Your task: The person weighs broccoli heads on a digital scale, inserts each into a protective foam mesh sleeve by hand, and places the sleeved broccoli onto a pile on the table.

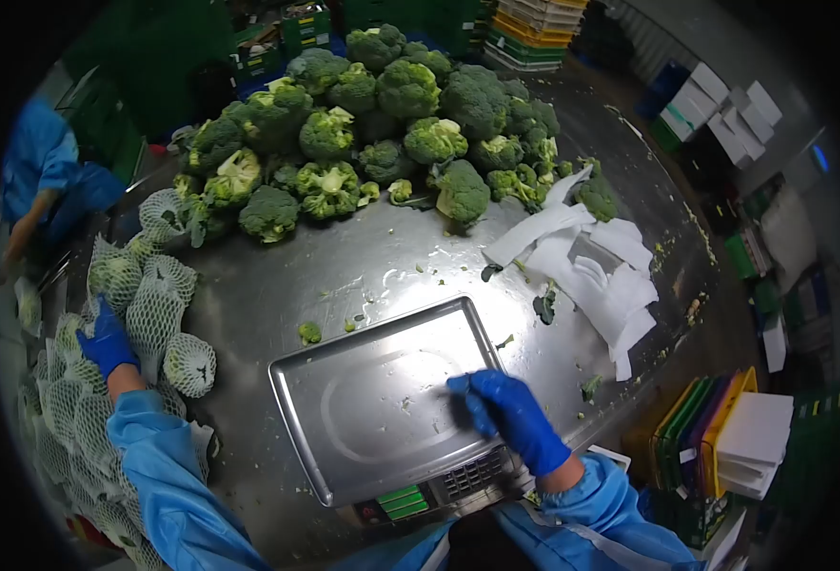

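Note:
My left hand [108,341], in a blue glove, is at the pile of net-wrapped broccoli [158,309] on the left; its fingers are partly hidden, and I cannot make out whether it grips one. Over the right side of the weighing scale's metal tray [344,447] hangs my right hand [510,414], also gloved in blue, its fingers apart and nothing held. The scale's keypad and green display [403,502] face me. Behind the scale, a large heap of bare broccoli [405,90] covers the back of the steel table [248,276].
White foam sheets [582,262] lie on the table's right part. Broccoli scraps [309,332] are scattered about. At the lower right stand colored crates [701,428] with white boxes. Stacked trays [534,29] rise behind the table. A person in blue [49,167] is at the far left.

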A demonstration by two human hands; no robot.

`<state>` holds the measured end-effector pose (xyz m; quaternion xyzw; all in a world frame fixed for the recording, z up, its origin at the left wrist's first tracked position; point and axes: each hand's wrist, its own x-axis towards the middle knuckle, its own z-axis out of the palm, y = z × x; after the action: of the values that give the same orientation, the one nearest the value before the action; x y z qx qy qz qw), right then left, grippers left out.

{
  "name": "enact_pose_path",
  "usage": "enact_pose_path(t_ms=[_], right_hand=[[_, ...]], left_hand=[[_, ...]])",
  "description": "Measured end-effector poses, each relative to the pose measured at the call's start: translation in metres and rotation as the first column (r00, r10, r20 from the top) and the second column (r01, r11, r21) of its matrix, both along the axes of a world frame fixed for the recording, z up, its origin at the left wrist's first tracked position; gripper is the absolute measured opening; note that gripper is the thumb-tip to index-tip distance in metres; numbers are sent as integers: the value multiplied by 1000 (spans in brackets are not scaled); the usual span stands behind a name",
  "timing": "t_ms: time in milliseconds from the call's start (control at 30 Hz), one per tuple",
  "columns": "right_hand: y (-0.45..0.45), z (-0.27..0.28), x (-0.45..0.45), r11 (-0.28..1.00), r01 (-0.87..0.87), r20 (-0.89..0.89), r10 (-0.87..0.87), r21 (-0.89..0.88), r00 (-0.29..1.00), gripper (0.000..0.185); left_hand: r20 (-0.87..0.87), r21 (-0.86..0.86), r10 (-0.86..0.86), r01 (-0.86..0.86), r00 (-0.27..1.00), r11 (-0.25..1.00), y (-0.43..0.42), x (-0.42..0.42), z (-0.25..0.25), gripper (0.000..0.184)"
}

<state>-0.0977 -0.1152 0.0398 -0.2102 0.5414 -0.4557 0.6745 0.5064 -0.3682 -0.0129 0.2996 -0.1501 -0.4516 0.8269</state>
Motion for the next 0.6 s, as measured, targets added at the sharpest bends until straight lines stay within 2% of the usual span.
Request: enact_pose_path(t_ms=[33,67,100,133,167,200,233,267,300,367,400,467,500,533,567,600], right_hand=[[-11,-1,-12,999,23,-38,-24,-30,999,30],[-24,-6,-25,996,48,-115,-56,-78,992,30],[-39,-16,-39,989,67,-190,-91,-130,978,29],[-56,-32,-58,983,62,-226,-101,-174,969,30],[-75,-48,-75,975,56,-261,-113,-217,959,32],[-99,-56,-81,962,123,-366,-208,-242,907,36],[-124,-63,-86,944,184,-462,-297,-274,836,41],[-148,-74,-96,935,114,-551,-293,-337,781,50],[-173,-86,-106,921,35,-632,-293,-388,718,60],[-221,-108,-116,861,-121,-839,-437,-495,325,84],[-239,-109,-116,861,-113,-837,-439,-496,328,84],[-269,-109,-112,918,-82,-897,-355,-387,263,104],[-281,-120,-113,919,-74,-895,-355,-387,272,104],[-294,-141,-117,922,-77,-898,-347,-379,270,102],[-304,-156,-121,925,-80,-903,-338,-371,266,100],[-312,-165,-128,899,-49,-844,-389,-435,369,102]], left_hand=[[-212,-78,-45,29,976,997,0,5,5,64],[-285,-103,-35,6,958,995,1,8,8,66],[-300,-87,-13,-13,954,996,4,4,9,68],[-224,16,111,-110,968,994,8,-18,21,66],[-226,19,103,-101,969,995,10,-17,14,66],[-197,-64,-145,135,970,989,22,-10,2,61],[-166,-78,-279,269,946,960,36,-19,0,57],[-123,-85,-407,399,905,913,49,-28,-3,52],[-94,-31,-430,429,898,903,70,-57,5,48],[66,-27,-607,609,792,793,99,-74,-4,47],[70,71,-558,554,827,830,113,-83,-6,47],[89,238,-462,432,882,870,134,-108,-4,47],[99,308,-418,372,903,876,143,-122,-1,46],[217,345,-475,389,853,854,150,-129,-5,46],[298,390,-449,322,842,863,155,-149,-3,43],[429,476,-494,276,756,835,155,-168,3,43]])
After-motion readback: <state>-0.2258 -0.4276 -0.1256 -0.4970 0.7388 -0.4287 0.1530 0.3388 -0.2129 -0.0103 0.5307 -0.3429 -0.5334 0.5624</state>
